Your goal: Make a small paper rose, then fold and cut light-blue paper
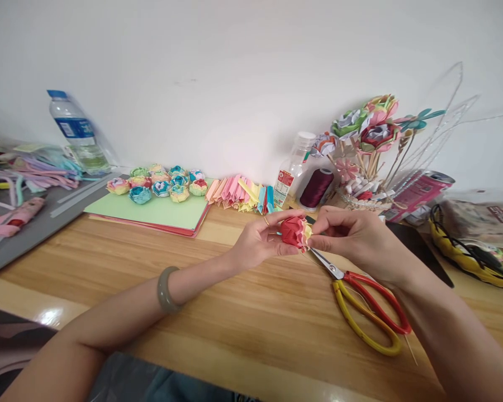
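Glossy wooden desk (235, 312) beneath; between its front and back edges, my left hand (257, 240) curls around a red-and-yellow folded-paper flower (293, 231), my right hand (356, 237) pinching its yellow petals (308, 230) thumb-to-forefinger.

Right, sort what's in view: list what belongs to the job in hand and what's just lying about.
Likely part of the job:
red and yellow flower, held by left hand and right hand
scissors
folded paper
small flowers on green paper

Probably just lying about:
water bottle
pink can
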The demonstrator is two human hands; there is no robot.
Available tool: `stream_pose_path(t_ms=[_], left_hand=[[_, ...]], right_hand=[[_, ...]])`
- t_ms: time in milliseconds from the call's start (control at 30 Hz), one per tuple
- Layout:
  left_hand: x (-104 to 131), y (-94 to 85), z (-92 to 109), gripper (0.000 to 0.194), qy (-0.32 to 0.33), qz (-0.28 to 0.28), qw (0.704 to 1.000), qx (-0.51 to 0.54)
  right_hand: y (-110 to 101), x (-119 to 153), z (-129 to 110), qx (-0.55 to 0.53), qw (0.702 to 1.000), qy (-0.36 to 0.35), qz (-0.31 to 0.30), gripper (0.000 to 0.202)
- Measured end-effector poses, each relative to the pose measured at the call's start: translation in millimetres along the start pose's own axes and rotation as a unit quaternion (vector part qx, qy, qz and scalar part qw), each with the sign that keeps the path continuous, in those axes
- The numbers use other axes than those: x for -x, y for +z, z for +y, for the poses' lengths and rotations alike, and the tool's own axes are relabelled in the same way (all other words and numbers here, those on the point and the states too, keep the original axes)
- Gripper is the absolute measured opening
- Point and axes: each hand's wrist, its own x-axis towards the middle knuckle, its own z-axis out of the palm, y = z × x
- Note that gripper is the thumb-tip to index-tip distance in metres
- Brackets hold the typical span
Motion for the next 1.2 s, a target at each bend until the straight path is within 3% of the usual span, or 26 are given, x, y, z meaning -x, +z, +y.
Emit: stream_pose_path(t_ms=[533,633,733,800,967,1133,1200], left_hand=[[0.0,-4.8,-8.3,0.054,-0.014,0.015,0.999,0.028],[0.0,-4.6,-8.7,0.054,-0.02,0.016,0.999,0.039],[0.3,-2.4,-6.1,0.055,-0.028,0.02,0.999,0.032],[0.3,-0.5,-4.2,0.056,-0.033,0.029,0.999,0.023],[-0.7,2.4,-3.4,0.051,0.001,0.063,0.998,0.003],[-1.2,1.7,-5.3,0.052,0.028,0.082,0.996,-0.003],[-0.6,1.0,-4.8,0.053,0.018,0.082,0.996,0.011]], right_hand=[[-7.8,3.1,-0.9,0.062,0.996,-0.048,-0.03,0.031],[-6.1,3.3,-1.2,0.077,0.996,-0.054,-0.004,0.025],[1.4,4.2,-1.2,0.157,0.981,-0.098,0.062,0.018],[9.6,6.1,-0.4,0.249,0.949,-0.142,0.131,0.016],[30.7,12.4,3.2,0.44,0.828,-0.201,0.285,0.019],[36.6,15.8,5.4,0.571,0.707,-0.252,0.333,0.017],[32.6,15.9,5.8,0.572,0.695,-0.296,0.318,0.011]])
